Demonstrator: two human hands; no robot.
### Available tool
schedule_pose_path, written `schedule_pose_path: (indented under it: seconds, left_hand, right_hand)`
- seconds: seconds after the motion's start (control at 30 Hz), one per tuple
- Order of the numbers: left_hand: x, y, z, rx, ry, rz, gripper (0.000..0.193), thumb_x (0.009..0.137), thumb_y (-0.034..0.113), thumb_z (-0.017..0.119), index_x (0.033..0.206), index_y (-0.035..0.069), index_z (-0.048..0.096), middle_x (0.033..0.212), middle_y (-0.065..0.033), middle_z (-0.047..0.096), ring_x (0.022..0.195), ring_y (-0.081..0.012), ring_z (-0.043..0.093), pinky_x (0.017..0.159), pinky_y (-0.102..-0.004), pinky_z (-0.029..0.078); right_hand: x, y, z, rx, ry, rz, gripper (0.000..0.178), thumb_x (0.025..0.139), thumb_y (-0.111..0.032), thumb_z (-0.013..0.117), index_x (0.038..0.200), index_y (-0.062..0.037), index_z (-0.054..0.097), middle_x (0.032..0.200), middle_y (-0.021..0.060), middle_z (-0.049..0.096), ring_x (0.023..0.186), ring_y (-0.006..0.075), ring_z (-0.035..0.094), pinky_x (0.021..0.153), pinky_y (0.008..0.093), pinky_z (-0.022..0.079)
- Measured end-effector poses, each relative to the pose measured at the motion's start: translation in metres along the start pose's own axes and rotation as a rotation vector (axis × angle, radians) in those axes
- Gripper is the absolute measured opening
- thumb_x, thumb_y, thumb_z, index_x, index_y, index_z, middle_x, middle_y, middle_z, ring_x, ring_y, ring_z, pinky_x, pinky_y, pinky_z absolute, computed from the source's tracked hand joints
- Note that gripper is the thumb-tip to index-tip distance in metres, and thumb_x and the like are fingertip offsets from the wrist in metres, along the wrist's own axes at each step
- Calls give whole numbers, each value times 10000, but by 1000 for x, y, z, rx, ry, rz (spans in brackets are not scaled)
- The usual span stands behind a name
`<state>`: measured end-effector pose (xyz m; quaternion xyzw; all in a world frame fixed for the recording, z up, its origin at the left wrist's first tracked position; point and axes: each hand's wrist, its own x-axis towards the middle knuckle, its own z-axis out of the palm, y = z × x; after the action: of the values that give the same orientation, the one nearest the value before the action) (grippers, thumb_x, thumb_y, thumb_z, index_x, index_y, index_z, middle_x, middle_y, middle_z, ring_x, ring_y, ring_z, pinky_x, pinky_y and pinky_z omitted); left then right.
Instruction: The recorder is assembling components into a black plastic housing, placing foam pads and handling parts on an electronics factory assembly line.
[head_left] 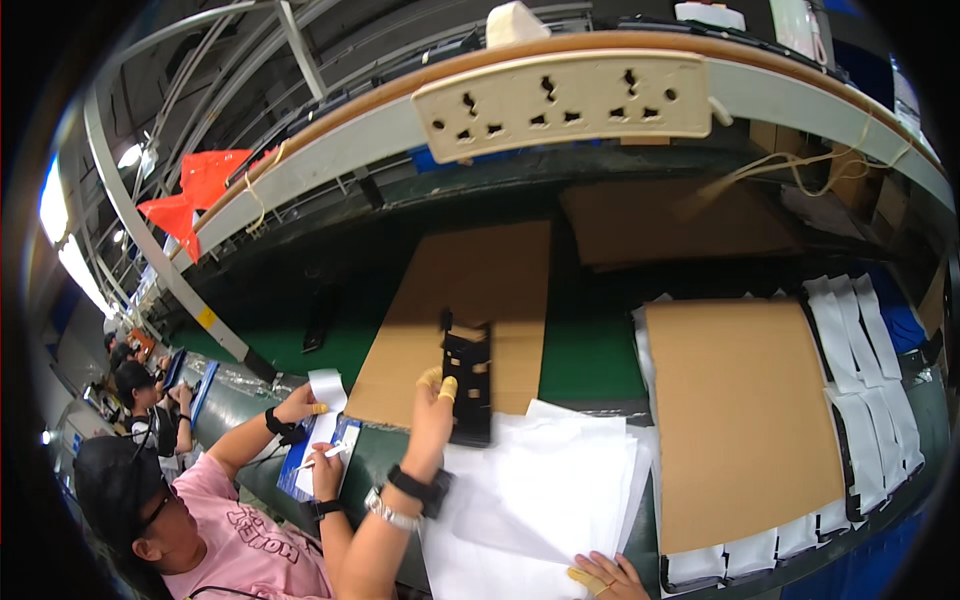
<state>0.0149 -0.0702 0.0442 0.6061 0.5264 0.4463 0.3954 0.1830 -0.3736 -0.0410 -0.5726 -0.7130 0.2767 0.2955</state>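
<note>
My left hand (433,410), with yellow finger cots on its fingertips, is closed on the lower left edge of a flat black plastic panel (470,375). The panel has cut-outs and stands out over a cardboard sheet (510,270) on the bench. At the lower edge, my right hand (612,577) lies with fingers stretched out on a loose stack of white sheets (545,480). A yellow cot covers one of its fingers. Whether a sheet edge sits under those fingers is hidden.
Right of the sheets, cardboard (745,420) covers rows of white-wrapped black parts (880,420). At left, a co-worker in a pink shirt (245,535) holds a white pen (325,455) over a blue board (300,470). A socket strip (560,100) hangs on the rail above.
</note>
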Motion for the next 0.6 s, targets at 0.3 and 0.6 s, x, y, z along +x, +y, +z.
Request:
schedule_pose_path:
  seconds: [0.3, 0.6]
  left_hand:
    - [43, 20, 70, 975, -79, 502, 444, 835, 284, 535, 1159, -10, 459, 1072, -182, 459, 978, -331, 471, 801, -419, 417]
    - [-96, 132, 244, 758, -930, 1173, 406, 811, 250, 532, 1146, 25, 484, 944, -167, 537, 895, -313, 527, 781, -387, 414]
  right_hand:
    - [-8, 7, 6, 16, 36, 8, 527, 801, -299, 536, 1243, -47, 401, 1330, 120, 349, 1271, 255, 257, 1039, 455, 161]
    - [-8, 21, 26, 70, 94, -43, 535, 845, -386, 448, 1258, -51, 388, 1339, 111, 341, 1270, 249, 258, 1035, 440, 157]
